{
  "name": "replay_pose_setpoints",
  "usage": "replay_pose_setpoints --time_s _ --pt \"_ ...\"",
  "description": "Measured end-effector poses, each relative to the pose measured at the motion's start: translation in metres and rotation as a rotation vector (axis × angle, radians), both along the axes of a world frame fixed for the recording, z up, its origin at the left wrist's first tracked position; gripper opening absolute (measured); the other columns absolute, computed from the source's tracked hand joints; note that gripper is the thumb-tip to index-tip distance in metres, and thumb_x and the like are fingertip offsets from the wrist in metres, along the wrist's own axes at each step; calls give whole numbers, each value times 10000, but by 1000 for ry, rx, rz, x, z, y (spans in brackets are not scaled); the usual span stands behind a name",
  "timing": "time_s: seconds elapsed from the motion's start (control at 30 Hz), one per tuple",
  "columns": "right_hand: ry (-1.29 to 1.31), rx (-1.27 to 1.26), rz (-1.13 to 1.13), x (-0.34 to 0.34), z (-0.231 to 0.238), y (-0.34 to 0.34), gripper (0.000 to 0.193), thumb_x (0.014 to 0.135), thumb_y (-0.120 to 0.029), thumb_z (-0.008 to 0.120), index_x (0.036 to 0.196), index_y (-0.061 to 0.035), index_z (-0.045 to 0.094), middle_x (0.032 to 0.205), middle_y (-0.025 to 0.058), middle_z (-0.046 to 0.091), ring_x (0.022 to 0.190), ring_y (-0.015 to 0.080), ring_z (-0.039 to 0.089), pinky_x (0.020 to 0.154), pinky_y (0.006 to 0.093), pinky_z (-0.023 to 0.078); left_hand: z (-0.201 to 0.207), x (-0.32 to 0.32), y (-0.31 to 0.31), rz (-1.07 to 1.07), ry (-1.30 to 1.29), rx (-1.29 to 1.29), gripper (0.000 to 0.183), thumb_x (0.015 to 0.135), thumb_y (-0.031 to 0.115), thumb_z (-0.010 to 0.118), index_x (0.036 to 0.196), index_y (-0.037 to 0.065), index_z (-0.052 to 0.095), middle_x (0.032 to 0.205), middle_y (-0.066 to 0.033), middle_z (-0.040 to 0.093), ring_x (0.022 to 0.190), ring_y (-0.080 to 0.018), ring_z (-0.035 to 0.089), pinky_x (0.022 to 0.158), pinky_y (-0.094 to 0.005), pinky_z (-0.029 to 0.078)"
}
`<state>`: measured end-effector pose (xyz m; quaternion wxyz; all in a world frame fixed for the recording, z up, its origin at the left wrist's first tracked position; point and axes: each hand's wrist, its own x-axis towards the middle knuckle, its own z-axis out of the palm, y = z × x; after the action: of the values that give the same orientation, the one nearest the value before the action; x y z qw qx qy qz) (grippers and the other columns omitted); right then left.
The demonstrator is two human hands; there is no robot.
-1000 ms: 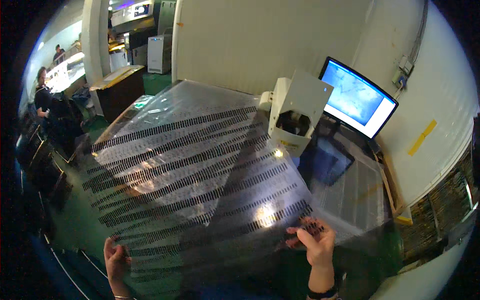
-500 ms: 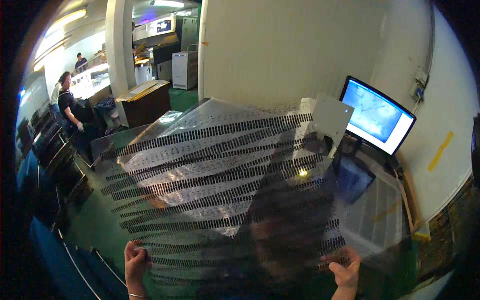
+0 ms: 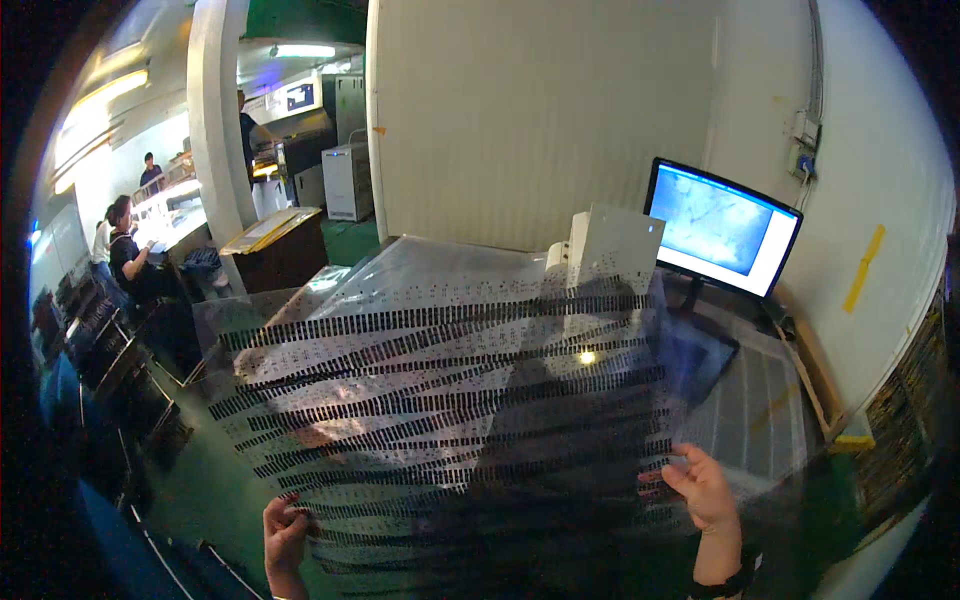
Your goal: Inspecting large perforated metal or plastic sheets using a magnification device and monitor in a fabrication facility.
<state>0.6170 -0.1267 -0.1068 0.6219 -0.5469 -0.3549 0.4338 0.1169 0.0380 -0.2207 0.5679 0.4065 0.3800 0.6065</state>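
Observation:
A large transparent film sheet (image 3: pixel 430 415) spans the middle of the view, printed with slanting rows of short black bars and small marks. My left hand (image 3: pixel 286 532) pinches it near its lower left edge. On the other side, a bit higher, my right hand (image 3: pixel 705 490) grips the right edge between thumb and fingers. A dark reflection and a small bright spot of light lie across the sheet's right half. Through the film I can see the table below, though its details are blurred.
Behind the sheet stand a white box-shaped device (image 3: pixel 620 243) and a lit monitor (image 3: pixel 722 228) on the table. A pale panel wall (image 3: pixel 540 120) rises behind. Far left, a seated person (image 3: pixel 128 245) works near a brown cabinet (image 3: pixel 270 245) and a white column (image 3: pixel 218 120).
My right hand has moved up a little, raising the film's right side. My left hand is slightly lower and further right. The view has shifted, and the distant seated person has changed posture.

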Motion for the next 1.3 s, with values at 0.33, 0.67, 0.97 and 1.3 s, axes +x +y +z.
replay_pose_setpoints --time_s 0.33,0.67,0.97,1.3 --pt "-9 155 -238 2 -17 -8 336 765 -1 576 1092 0 498 928 78 603 830 179 568 762 283 440 33 9 6 -327 -85 214 534 723 -121 565 1204 83 454 1029 -243 572 922 -346 585 710 -432 518" --pt "-60 52 -264 42 -49 -37 550 823 -100 597 1309 -31 349 1045 66 552 975 182 518 816 327 399 43 21 16 -487 -50 348 592 729 -103 577 1238 180 469 1136 -286 506 1047 -360 526 802 -403 489" --pt "-611 303 -173 87 -98 -49 347 861 -64 500 1201 2 490 1263 129 457 1092 203 481 845 320 386 52 32 18 -399 -122 225 288 863 62 516 1151 56 512 1072 -266 553 930 -302 590 779 -376 494" --pt "-242 433 -683 80 -70 -38 363 770 6 550 1123 17 465 894 93 602 748 185 580 693 296 476 72 59 48 -200 205 230 505 812 140 610 1240 11 374 1092 -191 556 922 -224 581 779 -329 492"
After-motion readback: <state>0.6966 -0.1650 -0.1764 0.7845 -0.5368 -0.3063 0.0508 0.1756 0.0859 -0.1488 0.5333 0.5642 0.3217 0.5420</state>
